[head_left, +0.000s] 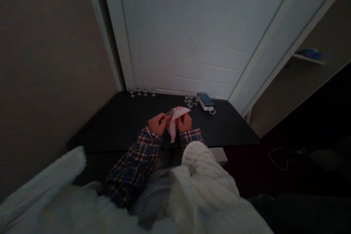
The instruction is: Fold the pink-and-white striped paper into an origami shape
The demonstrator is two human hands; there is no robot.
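A pink and white cloth (173, 126) is bunched between my two hands above the dark table. My left hand (157, 124) is closed at the cloth's left side, fingertips pinched. A clear, shiny bit, glass-like, shows by those fingertips; the cloth and fingers hide most of it. My right hand (185, 122) is closed on the cloth's right side, with a fold lying over its fingers. Beyond my hands, small stemmed glasses (145, 92) stand in a loose row at the back left. More small glasses (189, 98) are clustered at the back right.
A dark tabletop (109, 124) lies under my hands, against a white panel (178, 14) with embossed hearts. Beside the right cluster lies a blue-screened phone-like device (206, 100) with a white ring. A white box (219, 155) sits below the front edge. The room is dim.
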